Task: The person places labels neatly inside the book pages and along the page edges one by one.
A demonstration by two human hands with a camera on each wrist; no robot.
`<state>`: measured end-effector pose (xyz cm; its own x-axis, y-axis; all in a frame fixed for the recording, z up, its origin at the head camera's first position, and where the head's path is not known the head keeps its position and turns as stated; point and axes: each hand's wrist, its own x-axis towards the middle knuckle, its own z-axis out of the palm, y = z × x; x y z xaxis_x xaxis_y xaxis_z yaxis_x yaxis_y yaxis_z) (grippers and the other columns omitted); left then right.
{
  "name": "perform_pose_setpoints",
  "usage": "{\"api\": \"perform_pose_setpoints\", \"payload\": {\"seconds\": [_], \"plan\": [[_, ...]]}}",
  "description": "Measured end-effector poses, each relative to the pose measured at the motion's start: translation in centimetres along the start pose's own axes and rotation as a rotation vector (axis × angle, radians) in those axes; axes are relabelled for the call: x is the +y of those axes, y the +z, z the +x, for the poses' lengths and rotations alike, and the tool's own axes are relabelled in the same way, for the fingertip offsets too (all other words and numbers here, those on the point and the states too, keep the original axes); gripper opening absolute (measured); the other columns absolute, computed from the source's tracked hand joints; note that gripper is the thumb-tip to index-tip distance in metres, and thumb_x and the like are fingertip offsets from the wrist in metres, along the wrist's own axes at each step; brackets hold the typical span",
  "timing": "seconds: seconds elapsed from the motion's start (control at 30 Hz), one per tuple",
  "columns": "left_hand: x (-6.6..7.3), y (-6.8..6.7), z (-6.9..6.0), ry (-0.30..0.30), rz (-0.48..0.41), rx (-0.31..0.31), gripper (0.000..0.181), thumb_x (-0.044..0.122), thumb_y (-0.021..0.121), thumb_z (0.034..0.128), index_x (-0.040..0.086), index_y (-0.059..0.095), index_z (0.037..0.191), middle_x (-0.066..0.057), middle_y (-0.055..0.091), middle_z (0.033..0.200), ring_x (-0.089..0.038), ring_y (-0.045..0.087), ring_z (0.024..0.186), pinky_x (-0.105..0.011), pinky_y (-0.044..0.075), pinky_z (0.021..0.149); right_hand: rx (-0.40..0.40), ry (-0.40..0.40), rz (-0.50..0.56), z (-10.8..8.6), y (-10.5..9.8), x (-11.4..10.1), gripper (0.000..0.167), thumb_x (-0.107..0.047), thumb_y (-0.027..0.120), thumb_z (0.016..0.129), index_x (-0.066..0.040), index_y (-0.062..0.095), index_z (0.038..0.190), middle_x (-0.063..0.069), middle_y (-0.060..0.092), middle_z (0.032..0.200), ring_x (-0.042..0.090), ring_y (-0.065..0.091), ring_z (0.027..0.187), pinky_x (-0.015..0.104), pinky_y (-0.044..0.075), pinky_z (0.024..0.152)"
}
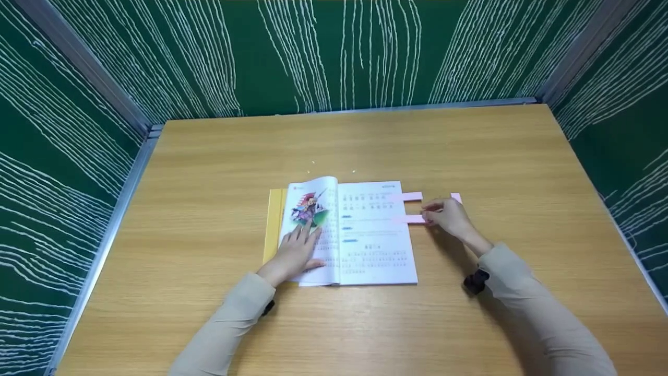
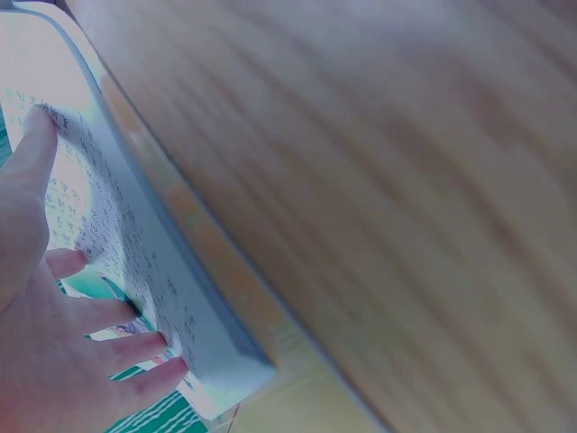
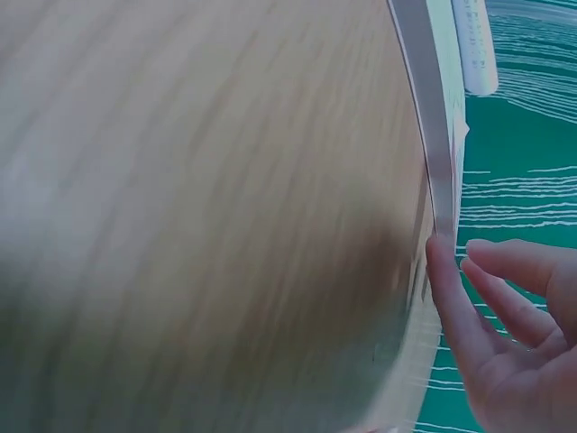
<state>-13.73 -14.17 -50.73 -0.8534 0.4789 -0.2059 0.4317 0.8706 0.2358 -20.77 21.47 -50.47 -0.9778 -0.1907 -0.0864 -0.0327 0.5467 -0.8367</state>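
An open book (image 1: 378,256) lies with a coloured picture on its left page and printed text on the right. My left hand (image 1: 297,249) rests on the left page with its fingers spread; the left wrist view shows the fingers (image 2: 135,347) over the curved page. Two pink sticky tabs stick out from the right page's edge, an upper tab (image 1: 412,196) and a lower tab (image 1: 414,219). At the lower tab's outer end my right hand (image 1: 451,216) pinches with thumb and fingertips, which partly cover it. Another pink strip (image 1: 456,197) shows just behind that hand.
A yellow cover or second book (image 1: 273,224) shows beneath the book's left side. Tiny white scraps (image 1: 313,162) dot the wooden table (image 1: 209,167) beyond it. Green walls with white streaks (image 1: 292,57) stand at the back and both sides.
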Motion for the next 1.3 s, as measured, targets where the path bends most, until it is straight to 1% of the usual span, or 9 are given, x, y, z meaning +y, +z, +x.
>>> {"api": "perform_pose_setpoints", "payload": {"seconds": [0.2,0.37,0.5,0.67,0.77,0.83,0.97,1.13,1.3], "plan": [[0.0,0.0,0.0,-0.002,-0.009,-0.001,0.083,0.056,0.046,0.0801,0.004,0.021,0.14,-0.025,0.011,0.143,-0.044,0.018,0.127,-0.053,0.02,0.101,0.041,-0.039,-0.133,-0.5,-0.1,-0.1,0.02,0.001,0.054,0.083,0.01,0.061,0.099,0.023,0.063,0.089,0.024,0.06,0.067,0.022,0.047,0.053],[0.1,0.0,0.0,-0.008,-0.026,-0.005,0.082,0.055,0.047,0.0804,0.005,0.021,0.14,-0.024,0.01,0.144,-0.043,0.017,0.128,-0.053,0.02,0.102,0.066,-0.124,-0.258,-0.9,0.3,-0.4,0.02,-0.001,0.054,0.083,0.009,0.061,0.099,0.021,0.062,0.092,0.029,0.06,0.077,0.035,0.05,0.066],[0.0,0.0,0.0,-0.012,-0.029,-0.01,0.082,0.055,0.047,0.0803,0.005,0.02,0.14,-0.024,0.01,0.144,-0.043,0.016,0.128,-0.053,0.02,0.102,0.076,-0.258,-0.361,-1.4,0.9,-0.6,0.018,-0.005,0.057,0.084,0.007,0.063,0.096,0.02,0.061,0.095,0.033,0.057,0.091,0.044,0.046,0.08],[0.0,0.0,0.1,0.001,-0.007,-0.005,0.08,0.052,0.048,0.0811,0.004,0.021,0.14,-0.024,0.01,0.144,-0.044,0.018,0.127,-0.053,0.022,0.101,0.1,-0.445,-0.473,-2.0,1.7,-0.6,0.021,-0.009,0.059,0.084,0.006,0.063,0.097,0.021,0.06,0.102,0.036,0.055,0.098,0.047,0.043,0.085],[0.0,0.0,0.0,0.012,-0.008,0.005,0.08,0.051,0.049,0.0816,0.003,0.021,0.139,-0.025,0.01,0.144,-0.044,0.02,0.126,-0.053,0.022,0.1,0.087,-0.52,-0.535,-2.4,2.0,-0.5,0.028,-0.01,0.061,0.082,0.006,0.061,0.105,0.023,0.057,0.11,0.038,0.053,0.102,0.049,0.04,0.088],[-0.1,0.0,-0.1,0.018,-0.026,0.015,0.08,0.052,0.048,0.0817,0.003,0.022,0.139,-0.025,0.01,0.144,-0.044,0.019,0.126,-0.053,0.022,0.101,0.054,-0.538,-0.571,-2.7,2.1,-0.4,0.032,-0.011,0.062,0.082,0.005,0.059,0.109,0.023,0.055,0.114,0.038,0.05,0.106,0.05,0.038,0.091],[0.0,-0.1,-0.3,0.037,-0.054,0.042,0.082,0.057,0.043,0.0809,0.002,0.023,0.138,-0.027,0.012,0.143,-0.046,0.02,0.125,-0.054,0.022,0.1,-0.049,-0.528,-0.626,-3.1,2.2,-0.5,0.039,-0.015,0.058,0.085,0.004,0.053,0.118,0.022,0.048,0.125,0.037,0.043,0.116,0.052,0.03,0.097],[0.0,0.0,-0.1,0.006,-0.018,0.009,0.081,0.054,0.046,0.0809,0.003,0.022,0.139,-0.025,0.011,0.143,-0.044,0.018,0.127,-0.053,0.021,0.101,-0.184,-0.497,-0.651,-3.3,2.1,-0.6,0.048,-0.021,0.053,0.088,0.003,0.043,0.128,0.019,0.037,0.135,0.036,0.032,0.124,0.053,0.02,0.102],[0.0,0.1,0.1,-0.005,-0.005,-0.002,0.082,0.053,0.048,0.0805,0.003,0.022,0.139,-0.025,0.011,0.143,-0.044,0.018,0.127,-0.053,0.022,0.1,-0.255,-0.469,-0.656,-3.5,2.2,-0.5,0.054,-0.025,0.051,0.089,0.001,0.036,0.133,0.016,0.031,0.14,0.033,0.027,0.128,0.052,0.017,0.103]]}}
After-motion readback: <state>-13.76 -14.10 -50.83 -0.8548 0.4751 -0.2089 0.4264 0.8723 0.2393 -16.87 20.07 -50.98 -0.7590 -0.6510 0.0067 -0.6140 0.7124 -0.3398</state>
